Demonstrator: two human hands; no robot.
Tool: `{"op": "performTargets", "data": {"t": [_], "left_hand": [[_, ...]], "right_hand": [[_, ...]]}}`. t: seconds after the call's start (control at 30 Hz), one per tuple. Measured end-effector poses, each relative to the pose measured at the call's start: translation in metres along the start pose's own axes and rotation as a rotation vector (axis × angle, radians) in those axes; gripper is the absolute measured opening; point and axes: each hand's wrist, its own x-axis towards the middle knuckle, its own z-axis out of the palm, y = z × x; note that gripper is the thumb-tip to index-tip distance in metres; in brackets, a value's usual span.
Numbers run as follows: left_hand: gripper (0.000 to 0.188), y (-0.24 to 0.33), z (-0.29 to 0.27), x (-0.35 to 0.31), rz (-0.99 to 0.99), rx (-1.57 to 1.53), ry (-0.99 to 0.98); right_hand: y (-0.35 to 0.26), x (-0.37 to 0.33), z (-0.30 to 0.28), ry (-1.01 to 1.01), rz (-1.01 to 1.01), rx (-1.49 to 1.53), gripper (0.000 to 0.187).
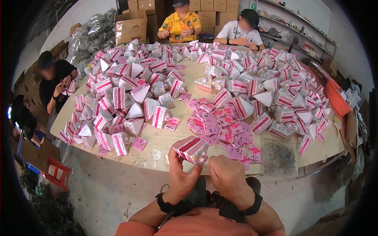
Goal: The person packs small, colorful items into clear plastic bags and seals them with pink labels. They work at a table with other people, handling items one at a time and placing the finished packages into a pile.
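Note:
My left hand (182, 177) grips a toy cake slice (192, 149) with pink and dark red layers and a speckled, pastel side. The slice is held up at the table's near edge. My right hand (229, 177) is closed right beside the slice's right end, fingers curled in. What its fingertips pinch, if anything, is hidden. Just beyond my hands lies a loose pile of pink printed cards (220, 126). To the right of the cards, a clear bag (278, 158) of small dark metal pieces lies flat at the edge.
Heaps of similar cake slices (119, 98) cover the wooden table (165, 138) left and right. Two people sit across and a third at the left. An orange basin (337, 97) stands at the right edge. A red stool (59, 174) and cartons (131, 29) stand around.

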Motion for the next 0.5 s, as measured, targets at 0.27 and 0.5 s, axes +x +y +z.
{"op": "performTargets", "data": {"t": [0.27, 0.5], "left_hand": [[0.065, -0.005, -0.003, -0.001, 0.013, 0.208, -0.050], [0.062, -0.003, 0.000, -0.001, 0.012, 0.268, -0.039]], "right_hand": [[0.006, 0.003, -0.003, -0.087, 0.078, 0.080, 0.005], [0.012, 0.001, 0.001, -0.146, 0.230, 0.129, 0.006]]}}
